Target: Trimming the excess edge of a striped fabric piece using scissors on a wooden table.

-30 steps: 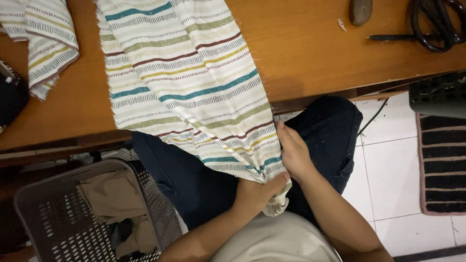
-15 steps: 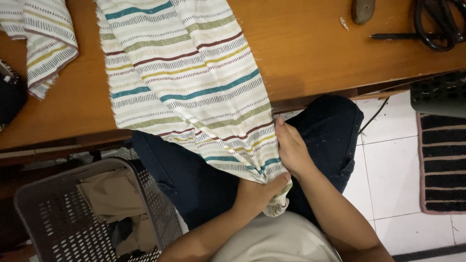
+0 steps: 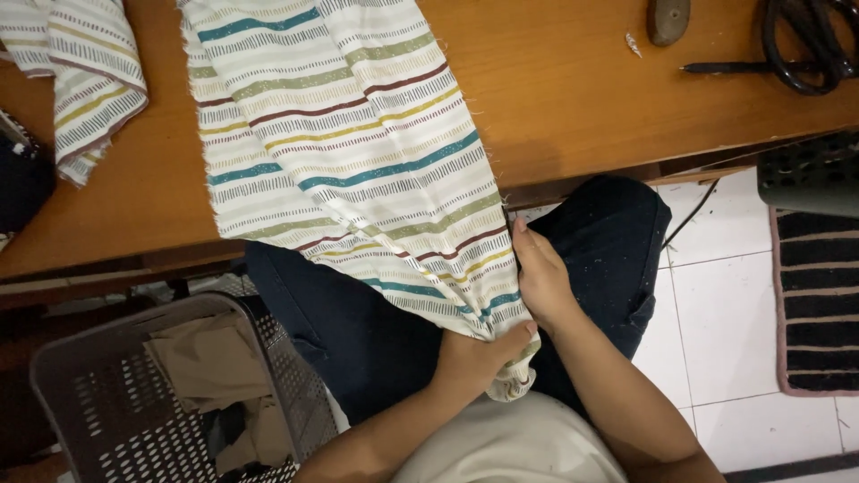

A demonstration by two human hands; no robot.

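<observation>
A white cloth with teal, olive, maroon and yellow stripes [image 3: 349, 152] lies across the wooden table [image 3: 573, 107] and hangs down over my lap. My left hand [image 3: 474, 358] pinches the cloth's lower corner, thumb on top. My right hand [image 3: 541, 277] lies flat along the cloth's right edge just above it, fingers pressed to the fabric. Both hands are over my dark trousers [image 3: 608, 241], below the table's front edge.
A second striped cloth piece [image 3: 85, 80] lies at the table's far left. Black scissors [image 3: 805, 45] and a small dark object [image 3: 668, 20] rest at the top right. A grey plastic basket [image 3: 116, 402] with beige fabric stands on the floor at left. A striped mat [image 3: 819, 304] covers white tiles.
My right hand has slid slightly up along the cloth's edge. My left hand keeps its pinch on the corner. The cloth has barely shifted.
</observation>
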